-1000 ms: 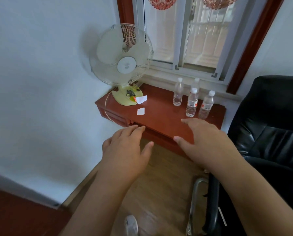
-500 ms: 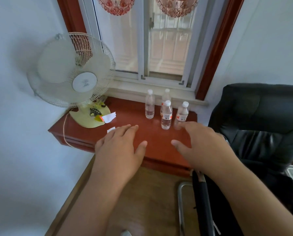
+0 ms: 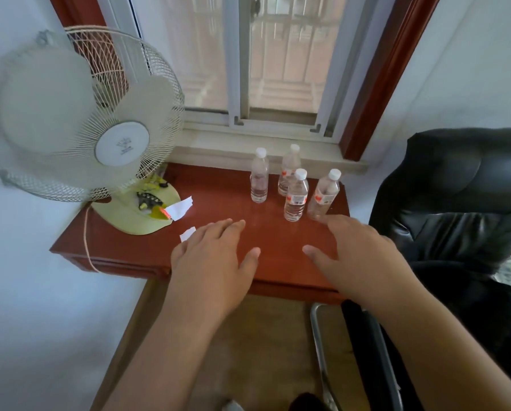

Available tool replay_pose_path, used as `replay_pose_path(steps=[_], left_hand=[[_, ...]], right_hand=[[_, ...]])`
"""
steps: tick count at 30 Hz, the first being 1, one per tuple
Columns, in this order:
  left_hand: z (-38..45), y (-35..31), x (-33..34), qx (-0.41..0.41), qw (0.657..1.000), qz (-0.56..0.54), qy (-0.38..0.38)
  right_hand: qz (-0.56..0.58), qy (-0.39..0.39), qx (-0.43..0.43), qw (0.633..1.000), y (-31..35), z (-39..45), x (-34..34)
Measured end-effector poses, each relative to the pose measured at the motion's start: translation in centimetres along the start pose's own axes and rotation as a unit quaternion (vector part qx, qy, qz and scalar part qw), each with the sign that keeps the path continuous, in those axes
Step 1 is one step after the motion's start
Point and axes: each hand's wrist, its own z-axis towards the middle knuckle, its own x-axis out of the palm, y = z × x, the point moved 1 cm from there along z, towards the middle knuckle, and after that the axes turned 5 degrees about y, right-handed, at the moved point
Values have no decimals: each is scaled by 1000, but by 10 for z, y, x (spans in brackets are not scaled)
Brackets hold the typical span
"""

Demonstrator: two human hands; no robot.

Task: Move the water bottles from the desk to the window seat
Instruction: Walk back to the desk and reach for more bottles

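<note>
Head view: four water bottles (image 3: 296, 194) stand upright in a cluster at the centre of the frame, on the red tabletop (image 3: 218, 203) just below the window ledge (image 3: 266, 149). Left hand (image 3: 212, 262) and right hand (image 3: 358, 256) hover palm-down over the near edge, each grip wide, fingers straight, holding nothing; the right fingertips lie just beside the nearest bottle. A fan (image 3: 82, 120) fills the left, paper scraps (image 3: 179, 208) by its base, and a black chair (image 3: 456, 203) crowds the right. Compared with half a second ago, the bottles and tabletop appear closer, both hands farther over the tabletop.
</note>
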Motion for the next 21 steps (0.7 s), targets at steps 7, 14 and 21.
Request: replay_pose_path(steps=[7,14,21], left_hand=[[39,9,1,11,1000,-2,5],[93,-6,2,13,1000,8,4],[156,-35,-6,25,998,40,-28]], right_hand=[[14,2,18,1000,0,42,-1],[38,-1,26,999,-19,94,-12],[69,-27,6,997,-42,161,-34]])
